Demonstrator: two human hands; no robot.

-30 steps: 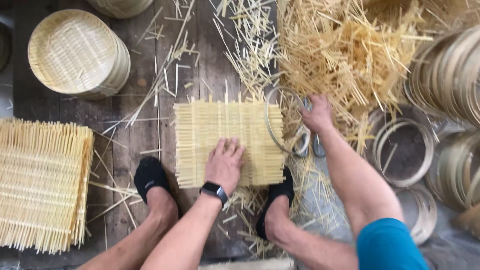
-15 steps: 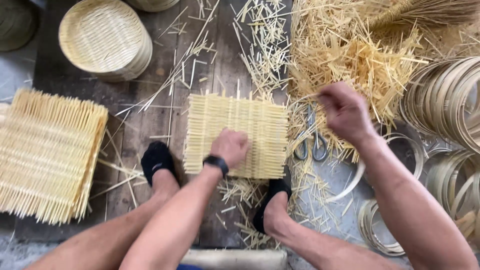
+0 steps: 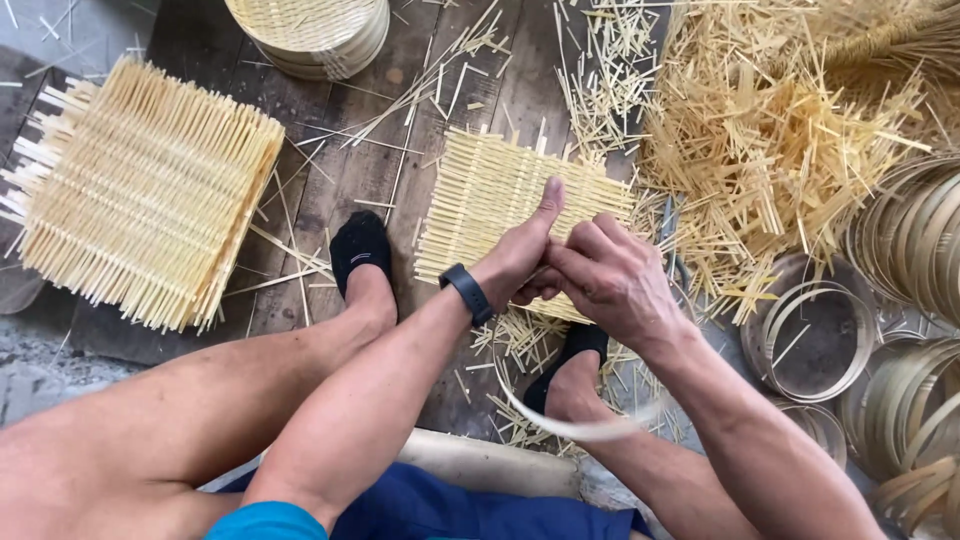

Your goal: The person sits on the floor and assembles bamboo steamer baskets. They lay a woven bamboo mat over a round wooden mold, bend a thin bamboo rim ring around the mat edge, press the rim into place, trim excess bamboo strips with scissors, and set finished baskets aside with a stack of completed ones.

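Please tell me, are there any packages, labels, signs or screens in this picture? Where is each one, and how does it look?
No packages, labels or signs show.
Wristwatch: on the left wrist, just behind the left hand; black band with a small dark rectangular screen, which shows nothing readable.

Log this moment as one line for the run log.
left hand: over woven bamboo mat | right hand: touching left hand, blurred bamboo hoop below | stack of mats at left
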